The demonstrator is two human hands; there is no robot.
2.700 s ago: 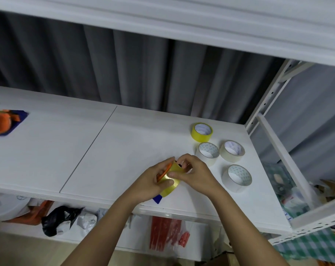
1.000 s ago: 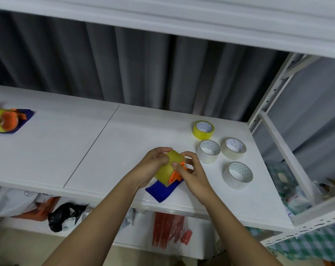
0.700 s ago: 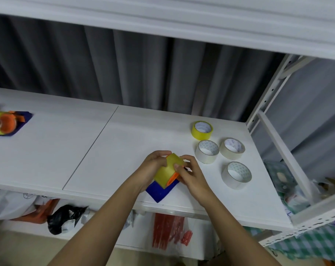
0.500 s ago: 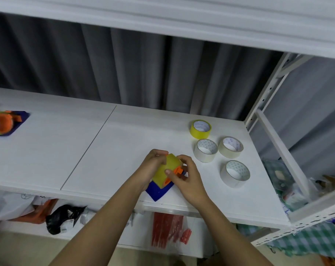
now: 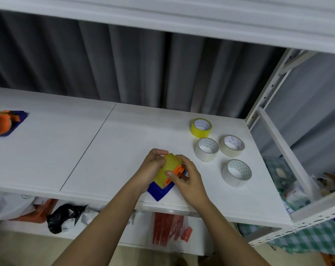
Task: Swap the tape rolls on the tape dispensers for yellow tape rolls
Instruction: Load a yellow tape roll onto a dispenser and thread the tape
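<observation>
Tape dispenser (image 5: pixel 163 186), blue and orange, with yellow tape roll (image 5: pixel 167 172): near front edge of counter (image 5: pixel 109 150). Left hand (image 5: pixel 150 169) and right hand (image 5: pixel 188 181): fingers curled round it. Spare yellow roll (image 5: pixel 201 127): behind, right.

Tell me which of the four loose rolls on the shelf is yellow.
The yellow roll is the one farthest back, nearest the curtain. The other three rolls, closer to the front, are whitish.

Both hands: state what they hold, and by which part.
The left hand and right hand grip the tape dispenser: left around the yellow roll's side, right at the orange end.
</observation>
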